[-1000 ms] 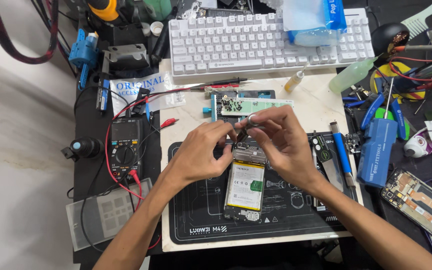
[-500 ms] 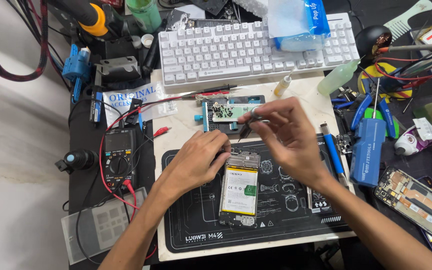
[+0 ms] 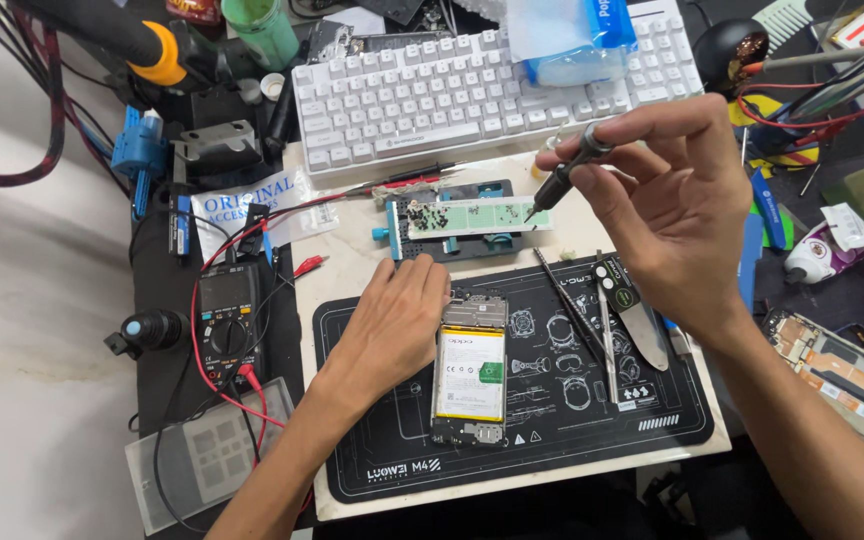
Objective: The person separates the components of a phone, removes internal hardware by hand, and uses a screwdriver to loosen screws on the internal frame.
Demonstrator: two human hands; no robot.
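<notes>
- Far left of the opened phone (image 3: 470,372): black multimeter (image 3: 229,313) with red and black leads, lying on the desk (image 3: 347,262).
- Just left of the phone: left hand (image 3: 395,325), flat on the black work mat (image 3: 552,420), grip loose and holding nothing, fingertips touching the phone's left edge.
- Centre of the mat: the phone itself, back off, yellow-and-white battery facing up.
- Above the phone: blue holder with a pale green circuit board (image 3: 477,217); white keyboard (image 3: 492,75) beyond it.
- Right of the phone: tweezers and a metal blade (image 3: 607,325) lying on the mat.
- Up and right of the phone: right hand (image 3: 672,195), raised, grip closed around a dark screwdriver (image 3: 564,178), tip pointing down at the board's right end.
</notes>
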